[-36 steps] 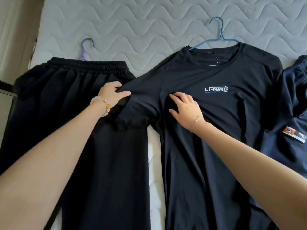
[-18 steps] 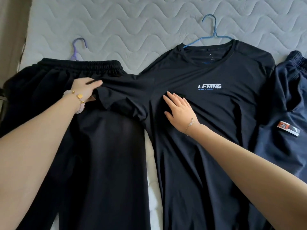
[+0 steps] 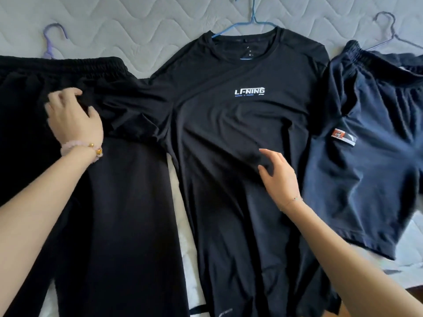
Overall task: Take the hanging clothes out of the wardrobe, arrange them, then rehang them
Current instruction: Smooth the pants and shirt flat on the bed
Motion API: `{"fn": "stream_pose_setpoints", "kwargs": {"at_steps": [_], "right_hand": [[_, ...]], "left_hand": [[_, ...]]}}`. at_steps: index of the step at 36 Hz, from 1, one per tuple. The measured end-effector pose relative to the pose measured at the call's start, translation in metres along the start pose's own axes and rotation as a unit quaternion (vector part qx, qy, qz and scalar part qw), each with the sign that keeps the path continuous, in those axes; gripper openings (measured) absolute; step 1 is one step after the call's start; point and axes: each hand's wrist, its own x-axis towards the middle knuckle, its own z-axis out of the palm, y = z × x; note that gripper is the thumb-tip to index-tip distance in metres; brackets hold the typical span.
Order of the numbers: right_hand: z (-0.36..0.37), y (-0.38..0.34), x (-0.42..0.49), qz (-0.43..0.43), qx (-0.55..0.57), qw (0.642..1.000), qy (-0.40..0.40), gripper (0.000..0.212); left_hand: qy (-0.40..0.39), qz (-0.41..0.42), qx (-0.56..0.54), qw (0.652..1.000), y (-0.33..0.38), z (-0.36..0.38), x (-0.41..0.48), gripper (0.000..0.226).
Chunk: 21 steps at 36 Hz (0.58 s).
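Note:
A black T-shirt with a white chest logo lies flat on the mattress, its collar on a blue hanger. Its left sleeve is spread sideways over black trousers. My left hand rests at the sleeve's end with fingers apart, gripping nothing that I can see. My right hand lies on the shirt's middle, right of centre, fingers loosely apart beside a small wrinkle.
The black trousers have a purple hanger at their waistband. Navy shorts with an orange label lie to the right on a grey hanger. All of it rests on a grey quilted mattress.
My left hand drew the sleeve out to the left and let go of its pinch. My right hand slid down and right across the shirt front. The view shifted, which brought the navy shorts fully into sight.

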Motion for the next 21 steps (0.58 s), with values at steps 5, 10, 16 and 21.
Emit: {"fn": "stream_pose_setpoints", "kwargs": {"at_steps": [5, 10, 16, 21], "right_hand": [[-0.024, 0.061, -0.085, 0.078, 0.012, 0.996, 0.045, 0.034], [-0.033, 0.114, -0.164, 0.201, 0.010, 0.978, 0.062, 0.030], [-0.037, 0.164, -0.209, 0.325, 0.031, 0.945, 0.031, 0.053], [-0.042, 0.182, -0.205, 0.325, 0.102, 0.940, 0.021, 0.050]], "left_hand": [[-0.096, 0.043, -0.127, 0.986, 0.000, -0.013, -0.135, 0.027], [-0.261, -0.077, -0.196, 0.942, 0.002, -0.013, -0.279, 0.020], [-0.374, -0.175, -0.132, 0.901, -0.001, -0.004, -0.375, 0.026], [-0.416, -0.254, -0.122, 0.865, 0.002, 0.000, -0.403, 0.043]]}}
